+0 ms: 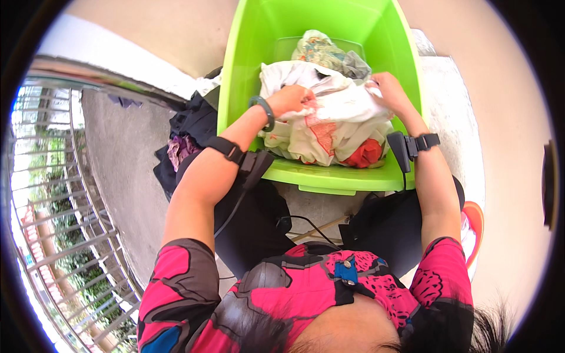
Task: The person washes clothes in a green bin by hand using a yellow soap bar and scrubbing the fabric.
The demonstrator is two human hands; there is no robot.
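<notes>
Before me stands a bright green plastic tub (329, 176) with cloth heaped inside. My left hand (291, 101) grips a white garment (340, 106) near the middle of the heap. At the right side of the tub, my right hand (386, 90) pinches the same garment's edge. Underneath lies a pale cloth with a red pattern (322, 132). A solid red cloth (364, 153) shows at the near right of the heap. Farther back rest a pale patterned cloth (318, 48) and a grey cloth (356, 65).
Dark clothes (194, 117) and a purple cloth (181, 150) lie left of the tub. An orange-rimmed container (476, 229) stands by my right leg. Metal railings (57, 194) line the far left, beyond the concrete floor (119, 145). A black cable (315, 227) crosses between my legs.
</notes>
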